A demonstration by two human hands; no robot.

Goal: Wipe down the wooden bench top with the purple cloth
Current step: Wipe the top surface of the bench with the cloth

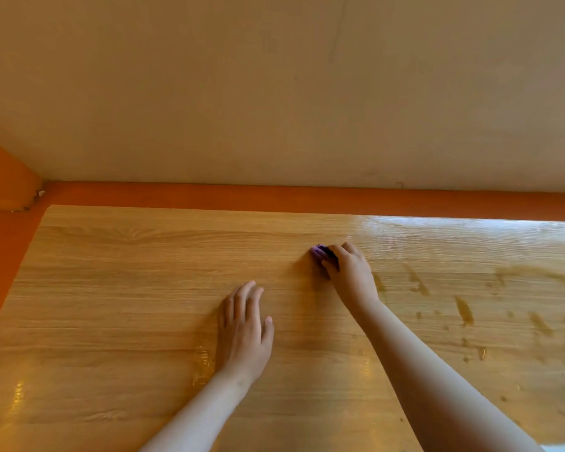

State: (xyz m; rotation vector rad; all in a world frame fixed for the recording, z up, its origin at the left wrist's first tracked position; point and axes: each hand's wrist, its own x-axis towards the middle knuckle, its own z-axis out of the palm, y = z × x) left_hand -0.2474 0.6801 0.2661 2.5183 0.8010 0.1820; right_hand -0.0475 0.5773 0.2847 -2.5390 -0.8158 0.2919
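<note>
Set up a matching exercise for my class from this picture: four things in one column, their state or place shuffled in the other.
1 left hand
2 right hand
3 purple cloth
4 dark streaks

A mostly hidden under fingers
B flat on the bench top, fingers straight
C on the bench top's right part
D curled round the purple cloth

Pairs: 1-B, 2-D, 3-A, 4-C

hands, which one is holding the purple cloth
The right hand grips the purple cloth on the wooden bench top; the left hand rests flat, holding nothing.

Head view, close, down over the bench top point(128, 288) (wall beyond).
</note>
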